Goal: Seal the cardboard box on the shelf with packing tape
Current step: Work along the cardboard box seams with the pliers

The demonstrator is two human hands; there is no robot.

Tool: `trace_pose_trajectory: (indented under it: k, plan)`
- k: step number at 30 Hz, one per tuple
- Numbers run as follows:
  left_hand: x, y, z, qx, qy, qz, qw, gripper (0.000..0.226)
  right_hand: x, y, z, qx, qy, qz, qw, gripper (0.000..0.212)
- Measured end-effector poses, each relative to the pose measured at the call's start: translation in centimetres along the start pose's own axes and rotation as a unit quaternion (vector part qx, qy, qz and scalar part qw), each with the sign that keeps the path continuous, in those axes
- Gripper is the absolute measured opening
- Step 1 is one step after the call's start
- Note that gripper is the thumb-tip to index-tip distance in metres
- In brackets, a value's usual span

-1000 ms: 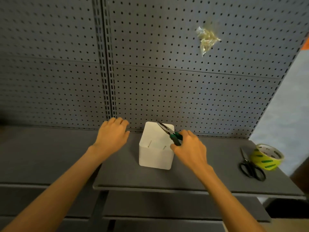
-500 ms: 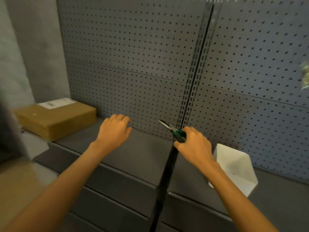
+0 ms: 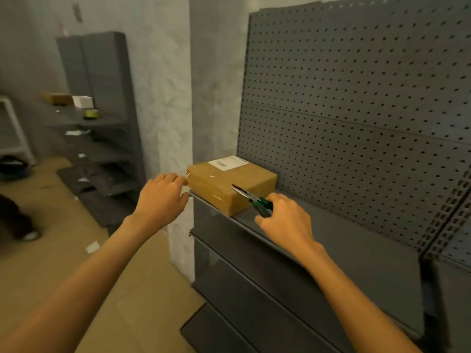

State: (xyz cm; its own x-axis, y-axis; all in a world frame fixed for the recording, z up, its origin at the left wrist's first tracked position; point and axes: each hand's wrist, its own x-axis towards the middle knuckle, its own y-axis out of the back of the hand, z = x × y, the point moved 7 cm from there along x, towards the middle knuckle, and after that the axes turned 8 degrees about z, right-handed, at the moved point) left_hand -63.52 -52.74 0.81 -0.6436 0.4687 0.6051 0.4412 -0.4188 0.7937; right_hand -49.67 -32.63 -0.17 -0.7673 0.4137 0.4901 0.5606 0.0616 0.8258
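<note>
A brown cardboard box (image 3: 221, 182) with a white label on top rests at the left end of the grey shelf (image 3: 318, 238), against the pegboard. Shiny tape shows along its top and front. My left hand (image 3: 163, 197) hovers just left of the box's corner, fingers curled and holding nothing. My right hand (image 3: 283, 220) is closed on green-handled pliers (image 3: 251, 198), their metal tips pointing at the box's front right edge. No tape roll shows near the box.
A grey pegboard wall (image 3: 356, 123) backs the shelf. A white pillar (image 3: 163, 98) stands left of it. Farther left, another grey shelving unit (image 3: 99, 118) holds a small white box (image 3: 82, 101), a brown box and a yellow-green tape roll (image 3: 91, 113). Cardboard covers the floor.
My view has swung left, away from the white box, scissors and tape roll. The brown box has come from the far left to right before both hands. The pliers remain in my right hand.
</note>
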Motion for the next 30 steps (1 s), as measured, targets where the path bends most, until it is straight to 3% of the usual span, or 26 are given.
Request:
trace_pose_trajectory:
  k: [6, 16, 20, 30]
  plan:
    - [0.4, 1.6, -7.7, 0.032, 0.036, 0.026, 0.999, 0.033, 4.2, -2.4, -6.8, 0.014, 0.041, 0.006, 0.999, 0.038]
    - [2.2, -2.4, -18.2, 0.099, 0.088, -0.018, 0.991, 0.033, 10.4, -12.6, -14.8, 0.109, 0.082, -0.054, 0.989, 0.034]
    - [6.7, -4.9, -21.4, 0.108, 0.081, -0.024, 0.991, 0.032, 15.2, -16.4, -16.6, 0.141, 0.077, -0.06, 0.985, 0.031]
    - [22.3, -11.1, -22.8, 0.056, 0.001, 0.014, 0.998, 0.035, 28.6, -18.7, -14.6, 0.078, 0.031, 0.019, 0.996, 0.024]
